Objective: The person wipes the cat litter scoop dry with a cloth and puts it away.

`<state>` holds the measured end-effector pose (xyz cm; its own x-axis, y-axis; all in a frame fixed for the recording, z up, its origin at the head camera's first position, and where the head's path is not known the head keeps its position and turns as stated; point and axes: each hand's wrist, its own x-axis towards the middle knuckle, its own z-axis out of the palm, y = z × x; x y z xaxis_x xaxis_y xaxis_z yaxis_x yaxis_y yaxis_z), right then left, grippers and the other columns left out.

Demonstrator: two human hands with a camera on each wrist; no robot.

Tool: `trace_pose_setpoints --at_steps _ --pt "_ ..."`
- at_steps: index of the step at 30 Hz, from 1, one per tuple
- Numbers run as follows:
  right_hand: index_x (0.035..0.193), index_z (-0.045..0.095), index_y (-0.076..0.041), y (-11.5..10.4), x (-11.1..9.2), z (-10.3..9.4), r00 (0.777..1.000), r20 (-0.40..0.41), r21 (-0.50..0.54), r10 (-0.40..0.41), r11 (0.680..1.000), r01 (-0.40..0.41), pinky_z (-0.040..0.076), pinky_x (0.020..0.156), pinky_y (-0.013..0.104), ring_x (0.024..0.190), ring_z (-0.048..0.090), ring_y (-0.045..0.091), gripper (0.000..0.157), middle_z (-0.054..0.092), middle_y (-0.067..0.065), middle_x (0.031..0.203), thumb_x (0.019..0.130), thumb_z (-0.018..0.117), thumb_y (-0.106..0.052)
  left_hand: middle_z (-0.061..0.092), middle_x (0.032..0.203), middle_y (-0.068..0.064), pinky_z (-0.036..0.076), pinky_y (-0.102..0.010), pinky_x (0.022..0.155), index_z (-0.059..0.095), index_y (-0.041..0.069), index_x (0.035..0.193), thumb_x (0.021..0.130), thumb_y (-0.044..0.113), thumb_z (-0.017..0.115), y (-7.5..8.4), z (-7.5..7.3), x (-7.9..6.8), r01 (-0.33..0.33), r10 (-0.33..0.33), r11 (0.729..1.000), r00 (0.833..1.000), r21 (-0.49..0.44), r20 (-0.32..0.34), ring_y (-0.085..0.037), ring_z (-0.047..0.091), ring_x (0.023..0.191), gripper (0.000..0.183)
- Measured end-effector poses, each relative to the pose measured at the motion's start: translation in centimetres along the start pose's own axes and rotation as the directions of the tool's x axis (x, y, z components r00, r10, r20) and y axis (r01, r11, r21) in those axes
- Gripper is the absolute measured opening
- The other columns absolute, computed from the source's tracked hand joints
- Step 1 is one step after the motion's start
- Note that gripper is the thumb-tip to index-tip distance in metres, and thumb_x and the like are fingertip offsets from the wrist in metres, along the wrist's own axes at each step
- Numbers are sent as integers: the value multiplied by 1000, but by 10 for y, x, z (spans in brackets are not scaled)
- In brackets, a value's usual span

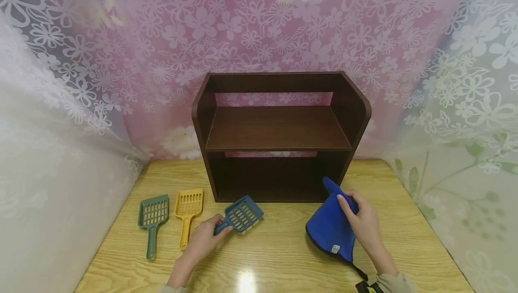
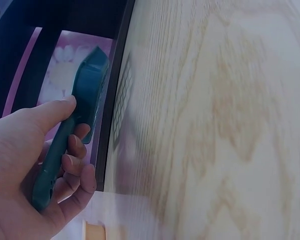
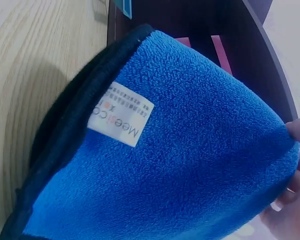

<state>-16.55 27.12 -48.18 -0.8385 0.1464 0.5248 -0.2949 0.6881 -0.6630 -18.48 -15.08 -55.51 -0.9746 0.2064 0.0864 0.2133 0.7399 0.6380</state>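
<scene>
My left hand (image 1: pixel 202 239) grips a dark blue slotted litter scoop (image 1: pixel 236 221) by its handle, just in front of the shelf. In the left wrist view, the thumb and curled fingers wrap the handle of this scoop (image 2: pixel 87 92), whose head points up and away. Over on the right, my right hand (image 1: pixel 365 221) pinches a bright blue cloth (image 1: pixel 329 230) near its top, and the cloth hangs down in a fold. Its fuzzy face, dark edging and white label (image 3: pixel 122 114) fill much of the right wrist view, where part of the hand is cut off.
A dark brown two-tier shelf (image 1: pixel 279 126) stands at the back of the wooden table (image 1: pixel 279 257). To the left lie a green litter scoop (image 1: pixel 151 237) and a yellow litter scoop (image 1: pixel 185 228), handles toward me. Flowered curtains (image 1: pixel 251 28) hang around the table.
</scene>
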Motion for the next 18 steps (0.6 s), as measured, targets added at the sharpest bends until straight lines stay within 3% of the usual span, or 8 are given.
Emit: trace_pose_setpoints --at_steps 7,10,14,18 --pt "92 69 -5 6 11 10 971 -88 58 -222 972 228 39 80 10 96 55 4 11 65 13 125 88 73 4 59 75 9 37 -23 49 65 16 103 96 39 70 4 0 2 -21 21 1000 1000 -9 6 -5 45 57 25" --pt "93 67 -6 8 14 14 964 -75 67 -254 964 259 39 78 10 96 58 1 11 68 12 125 89 72 3 58 74 9 37 -22 49 64 16 102 96 39 70 4 1 2 -33 34 999 999 -14 12 -5 45 56 25" --pt "97 69 -5 8 15 18 960 -74 87 -271 957 277 41 89 7 109 60 0 14 72 14 116 88 73 5 57 73 9 36 -22 48 64 16 101 96 40 70 5 1 1 -33 33 999 999 -16 18 -5 44 56 25" --pt "101 70 -2 7 16 21 954 -118 81 -274 955 285 39 96 7 108 60 8 17 70 15 107 86 74 5 57 73 8 36 -22 49 64 15 101 96 41 69 6 2 2 -43 43 999 999 -6 15 -4 44 56 26"
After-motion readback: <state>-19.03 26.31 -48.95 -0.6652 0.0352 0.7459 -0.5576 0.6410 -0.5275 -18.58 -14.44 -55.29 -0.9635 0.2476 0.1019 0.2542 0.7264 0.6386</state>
